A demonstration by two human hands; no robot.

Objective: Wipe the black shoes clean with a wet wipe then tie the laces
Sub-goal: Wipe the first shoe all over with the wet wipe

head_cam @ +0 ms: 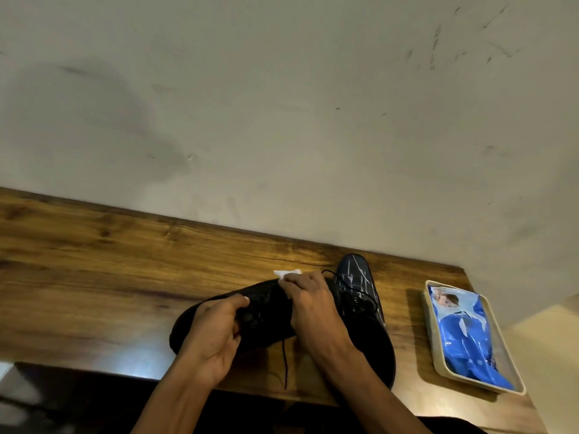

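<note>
Behind the wooden table [94, 261] you see a plain beige wall [282, 104] with some dark scuff marks. On the table, near its front edge, lie two black shoes. The shoe you work on [266, 311] lies across the table: its long axis goes from lower left to upper right, and which end is the toe I cannot tell. Your left hand [213, 333] grips this shoe at its left part, with the thumb on top and the fingers curled around the side. Your right hand [310, 305] presses a white wet wipe [286, 273] on the upper right part of the same shoe; the fingers are bent over the wipe, and only a small white corner shows beyond them. One black lace [284, 364] hangs loose from the shoe down over the table edge.

The second shoe [363, 308] stands just to the right, touching the first one, with its toe pointing away from you toward the wall. Pale streaks show on its toe. Well apart, on the right, a cream tray [430, 333] holds a blue wipes packet [463, 333].
</note>
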